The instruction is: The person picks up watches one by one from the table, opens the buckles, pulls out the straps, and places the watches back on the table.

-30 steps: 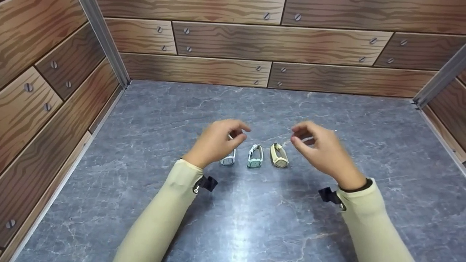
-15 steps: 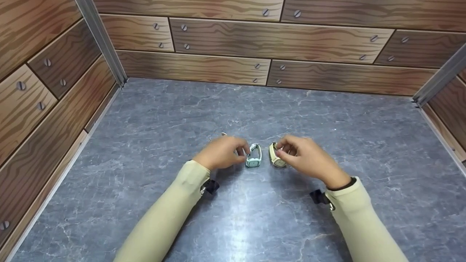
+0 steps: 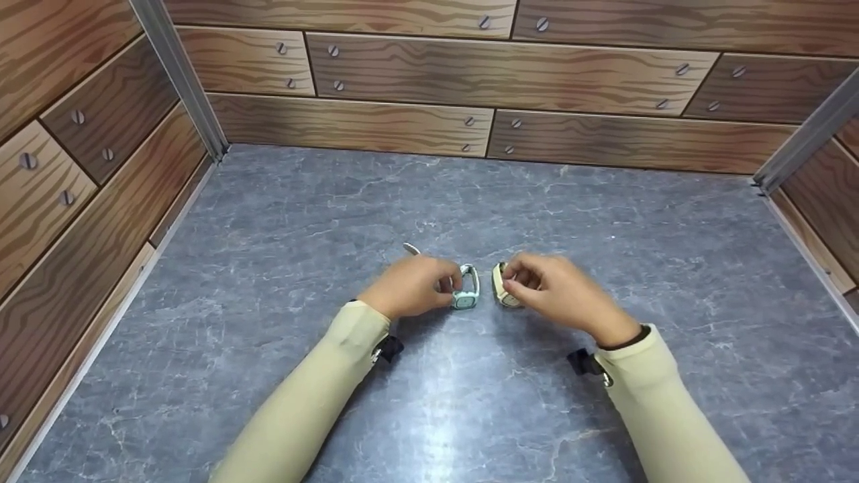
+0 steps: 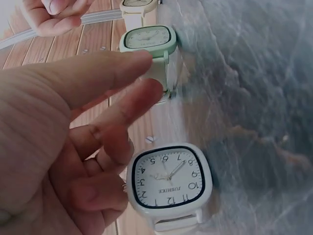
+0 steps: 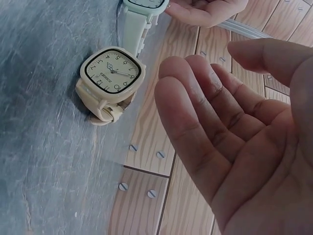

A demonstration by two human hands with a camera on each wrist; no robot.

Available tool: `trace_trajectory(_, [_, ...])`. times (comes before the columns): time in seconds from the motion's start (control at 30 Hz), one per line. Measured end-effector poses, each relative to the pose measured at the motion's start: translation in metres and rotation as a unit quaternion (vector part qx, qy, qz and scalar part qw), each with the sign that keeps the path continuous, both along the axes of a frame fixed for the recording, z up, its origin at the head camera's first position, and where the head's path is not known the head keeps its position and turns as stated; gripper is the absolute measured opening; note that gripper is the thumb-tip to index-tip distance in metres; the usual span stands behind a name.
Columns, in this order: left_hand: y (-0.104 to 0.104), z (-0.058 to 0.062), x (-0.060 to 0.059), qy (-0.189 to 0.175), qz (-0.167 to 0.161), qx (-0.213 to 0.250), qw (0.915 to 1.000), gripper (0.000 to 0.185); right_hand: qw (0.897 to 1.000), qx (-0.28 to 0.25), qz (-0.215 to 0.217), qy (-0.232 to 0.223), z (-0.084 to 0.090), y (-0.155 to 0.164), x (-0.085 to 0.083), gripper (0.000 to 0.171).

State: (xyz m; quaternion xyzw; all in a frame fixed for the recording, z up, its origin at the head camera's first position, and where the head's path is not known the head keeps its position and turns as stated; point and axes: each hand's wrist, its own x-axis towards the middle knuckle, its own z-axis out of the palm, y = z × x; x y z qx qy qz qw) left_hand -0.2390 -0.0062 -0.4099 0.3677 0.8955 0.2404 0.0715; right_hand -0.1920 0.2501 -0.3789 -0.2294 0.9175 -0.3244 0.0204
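Three wristwatches with squarish cases and looped straps stand in a row on the grey marbled surface [image 3: 429,201]. My left hand [image 3: 416,287] is over the white watch [image 4: 168,178], hiding most of it in the head view. Its thumb and index finger [image 4: 139,100] are spread slightly apart, tips right at the strap of the mint green watch [image 3: 464,300]. My right hand [image 3: 557,292] hovers at the right side of the cream yellow watch [image 5: 113,73]. In the right wrist view its fingers [image 5: 178,103] are extended, thumb well apart, with nothing between them.
Wood-plank-patterned walls with printed screws enclose the surface: a back wall [image 3: 349,124], a left wall [image 3: 100,221] and a right wall [image 3: 819,194]. Grey metal posts [image 3: 188,80] stand at the corners. A small black camera mount [image 3: 389,349] sits on each wrist.
Both hands have come down and inward: the left to the green watch, covering the white one, the right to the yellow watch. During the last half second they have moved little.
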Motion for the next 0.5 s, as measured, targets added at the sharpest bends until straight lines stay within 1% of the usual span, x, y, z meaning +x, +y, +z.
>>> trace_trajectory(0.13, [0.0024, -0.0026, 0.0, 0.016, -0.004, 0.005, 0.9999, 0.008, 1.0, 0.0, 0.003, -0.001, -0.0002, 0.0009, -0.0004, 0.01])
trace_trajectory(0.27, [0.0045, -0.004, 0.0002, 0.027, -0.001, 0.004, 0.9996, 0.008, 1.0, 0.001, 0.004, -0.004, -0.0011, 0.0012, -0.0007, 0.009])
trace_trajectory(0.5, [0.0077, -0.0043, 0.0015, 0.033, 0.008, -0.001, 0.9994, 0.012, 1.0, 0.005, 0.006, -0.008, -0.0012, 0.0014, -0.0002, 0.008])
